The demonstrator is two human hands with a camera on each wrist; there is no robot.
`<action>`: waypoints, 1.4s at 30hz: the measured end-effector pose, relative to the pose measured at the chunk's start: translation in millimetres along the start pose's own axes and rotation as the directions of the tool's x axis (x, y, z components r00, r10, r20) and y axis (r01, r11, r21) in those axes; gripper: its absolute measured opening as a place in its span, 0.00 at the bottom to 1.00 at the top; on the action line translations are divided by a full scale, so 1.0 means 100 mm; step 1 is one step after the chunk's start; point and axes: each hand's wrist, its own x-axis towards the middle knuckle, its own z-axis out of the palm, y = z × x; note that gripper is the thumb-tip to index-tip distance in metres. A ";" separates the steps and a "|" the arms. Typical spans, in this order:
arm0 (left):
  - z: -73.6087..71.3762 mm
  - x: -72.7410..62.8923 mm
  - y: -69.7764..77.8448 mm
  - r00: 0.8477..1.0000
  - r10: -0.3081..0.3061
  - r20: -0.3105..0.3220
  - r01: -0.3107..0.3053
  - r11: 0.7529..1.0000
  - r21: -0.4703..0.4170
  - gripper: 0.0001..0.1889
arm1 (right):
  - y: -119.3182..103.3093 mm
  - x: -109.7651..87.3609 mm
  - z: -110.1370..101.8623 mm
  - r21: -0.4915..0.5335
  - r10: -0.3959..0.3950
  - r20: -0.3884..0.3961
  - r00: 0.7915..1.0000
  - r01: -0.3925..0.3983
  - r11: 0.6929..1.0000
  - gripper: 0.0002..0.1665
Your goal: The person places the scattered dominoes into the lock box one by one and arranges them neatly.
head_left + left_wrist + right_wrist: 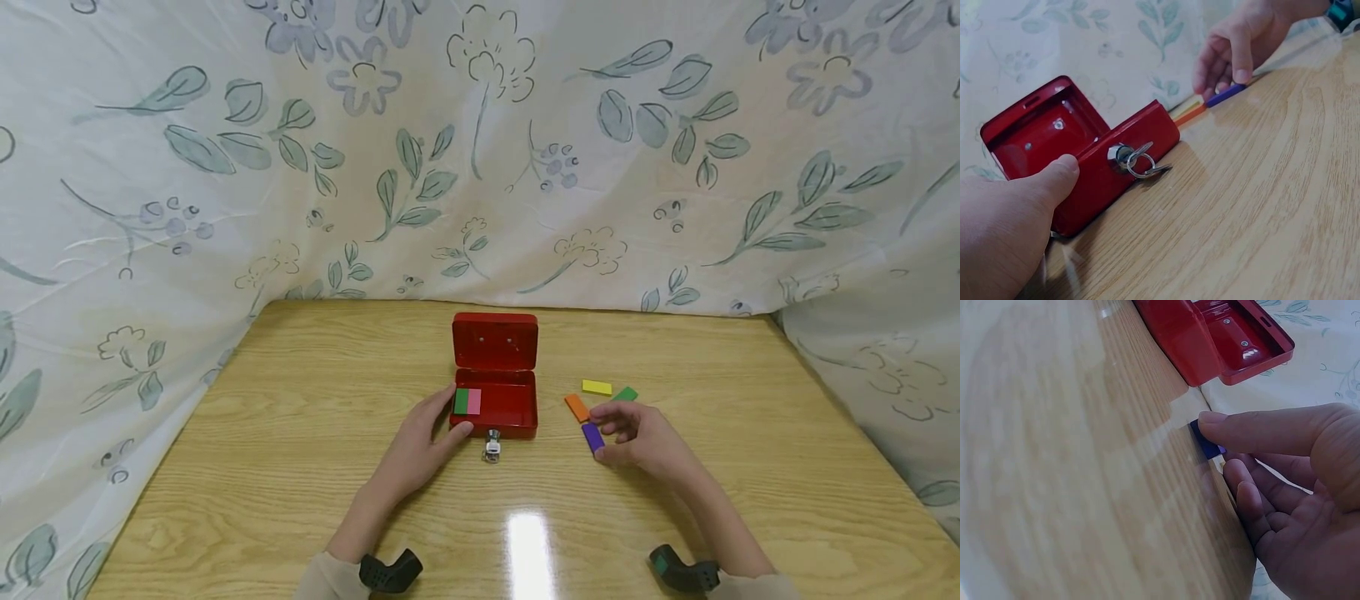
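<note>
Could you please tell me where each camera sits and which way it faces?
Head: worn on the head, facing forward and down over the table; left hand and right hand show, with forearms.
Left wrist: on that wrist, facing past the red box toward the purple block; the left hand shows close, the right hand beyond.
Right wrist: on that wrist, facing across the table toward the red box; only the right hand shows.
Both wrist views share the red box, purple block and right hand.
</note>
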 end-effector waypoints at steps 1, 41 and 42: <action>0.00 0.00 0.00 1.000 0.000 -0.001 0.000 1.000 0.001 0.39 | 0.00 0.00 0.00 0.002 0.000 0.001 1.000 0.000 1.000 0.32; -0.01 -0.01 0.00 1.000 0.004 -0.005 -0.004 1.000 0.010 0.40 | -0.03 -0.03 0.01 -0.004 0.015 0.000 1.000 -0.015 1.000 0.31; -0.01 -0.01 0.00 1.000 0.004 -0.006 -0.003 1.000 0.010 0.40 | -0.03 -0.03 0.01 -0.002 0.015 -0.001 1.000 -0.015 1.000 0.31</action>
